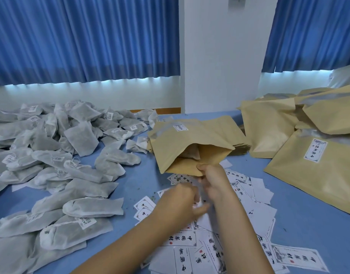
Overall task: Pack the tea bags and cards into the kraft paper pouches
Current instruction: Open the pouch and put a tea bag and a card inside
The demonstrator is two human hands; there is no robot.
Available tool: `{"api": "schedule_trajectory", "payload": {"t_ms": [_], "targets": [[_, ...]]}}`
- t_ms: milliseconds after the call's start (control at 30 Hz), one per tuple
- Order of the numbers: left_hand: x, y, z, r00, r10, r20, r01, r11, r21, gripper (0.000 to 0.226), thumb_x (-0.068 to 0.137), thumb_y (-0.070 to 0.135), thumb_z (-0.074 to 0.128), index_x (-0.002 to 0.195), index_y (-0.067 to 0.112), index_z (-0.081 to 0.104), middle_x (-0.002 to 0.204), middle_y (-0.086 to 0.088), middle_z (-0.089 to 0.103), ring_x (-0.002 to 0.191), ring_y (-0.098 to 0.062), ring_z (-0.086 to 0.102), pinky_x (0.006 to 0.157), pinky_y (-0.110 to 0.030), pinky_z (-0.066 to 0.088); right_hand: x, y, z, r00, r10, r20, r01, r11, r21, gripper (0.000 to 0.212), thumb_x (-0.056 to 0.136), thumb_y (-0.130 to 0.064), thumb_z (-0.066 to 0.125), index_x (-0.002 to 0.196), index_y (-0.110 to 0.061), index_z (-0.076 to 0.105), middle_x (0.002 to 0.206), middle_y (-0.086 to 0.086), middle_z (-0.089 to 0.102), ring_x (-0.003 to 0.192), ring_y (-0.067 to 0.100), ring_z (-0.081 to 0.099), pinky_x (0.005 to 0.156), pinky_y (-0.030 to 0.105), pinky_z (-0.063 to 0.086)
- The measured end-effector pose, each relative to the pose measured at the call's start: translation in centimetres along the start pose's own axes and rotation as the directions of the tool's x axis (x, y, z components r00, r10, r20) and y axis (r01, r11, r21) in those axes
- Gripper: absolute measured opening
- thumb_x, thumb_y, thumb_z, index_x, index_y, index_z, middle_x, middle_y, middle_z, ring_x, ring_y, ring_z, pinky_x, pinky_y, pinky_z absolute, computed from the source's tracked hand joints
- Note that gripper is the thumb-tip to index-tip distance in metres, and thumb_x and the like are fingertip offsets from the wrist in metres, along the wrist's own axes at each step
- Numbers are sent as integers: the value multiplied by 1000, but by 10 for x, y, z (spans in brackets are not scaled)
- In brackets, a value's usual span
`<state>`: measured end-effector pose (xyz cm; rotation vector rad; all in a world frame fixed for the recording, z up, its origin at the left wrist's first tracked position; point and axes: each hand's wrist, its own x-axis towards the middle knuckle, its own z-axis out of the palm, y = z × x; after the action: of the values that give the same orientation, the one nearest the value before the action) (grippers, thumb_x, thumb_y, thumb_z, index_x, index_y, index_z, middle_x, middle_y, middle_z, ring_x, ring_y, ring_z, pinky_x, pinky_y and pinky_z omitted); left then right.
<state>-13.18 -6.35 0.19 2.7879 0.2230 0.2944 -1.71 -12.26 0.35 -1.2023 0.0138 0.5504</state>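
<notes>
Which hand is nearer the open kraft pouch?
Right. The right hand pinches the lower lip of the open kraft pouch; the left hand is below it, over the loose cards.

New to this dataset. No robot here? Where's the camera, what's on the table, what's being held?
There is no machine: these are a person's two bare hands, filmed by one wide-angle camera worn on the head, looking down. On the blue table lie a heap of tea bags at left, printed cards nearest the person, and kraft pouches at right. The right hand pinches the lower lip of an open kraft pouch, with what looks like a tea bag inside. The left hand is over the cards, blurred; whether it grips one is unclear.
</notes>
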Motion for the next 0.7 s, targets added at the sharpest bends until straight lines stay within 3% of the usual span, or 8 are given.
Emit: {"api": "schedule_trajectory", "payload": {"t_ms": [67,100,233,400,500,600,633,700], "targets": [[-5,-15,10,970,14,241,-19,1000,18,50,76,60,64,111,25,56,108,7,50,100,-12,47,80,-29,43,4,2,-1,1000,6,15,-6,1000,14,15,91,11,46,89,0,55,82,13,59,71,22,58,56,30,52],[-4,-19,13,965,38,260,-58,996,69,55,74,61,66,115,26,54,109,7,47,102,-11,43,81,-29,41,4,2,-1,1000,10,6,-10,1000,13,16,91,12,45,89,-1,55,82,12,58,72,21,58,58,31,52],[3,-18,19,971,103,217,-86,993,-84,33,77,42,74,101,24,61,92,13,46,89,-7,41,74,-25,37,1,4,1,1000,18,20,-19,1000,24,20,90,13,45,105,2,53,83,13,58,74,22,58,63,32,53],[8,-15,10,980,-9,199,47,982,-183,21,84,20,70,73,20,51,69,14,45,62,-6,44,56,-22,32,1,5,0,998,64,18,-66,995,80,18,91,11,45,94,-3,54,85,15,58,74,24,58,69,37,54],[10,-12,-7,976,-169,-140,114,937,-331,29,80,1,56,64,19,39,68,5,48,63,-15,47,53,-23,36,1,3,1,999,40,11,-40,999,3,13,90,9,48,92,-1,57,81,15,59,67,23,60,54,30,52],[7,7,-22,828,-280,-486,-55,822,-567,26,78,3,51,67,24,40,76,5,56,66,-11,49,57,-20,37,0,2,3,1000,-2,4,2,997,-84,13,88,6,51,91,4,63,76,13,63,59,19,60,46,21,46],[6,12,-25,780,-262,-568,-119,830,-546,24,80,9,51,71,29,42,78,8,56,68,-9,51,56,-19,38,-1,2,4,1000,-7,4,7,996,-93,15,88,7,49,94,4,63,78,12,62,61,19,58,49,21,46],[7,19,-32,621,-87,-779,-171,955,-243,17,83,15,51,81,32,49,77,13,56,63,-8,50,48,-20,35,1,4,2,1000,-22,5,22,997,-79,21,88,10,45,99,-1,59,82,10,59,68,17,56,54,24,48]]}}
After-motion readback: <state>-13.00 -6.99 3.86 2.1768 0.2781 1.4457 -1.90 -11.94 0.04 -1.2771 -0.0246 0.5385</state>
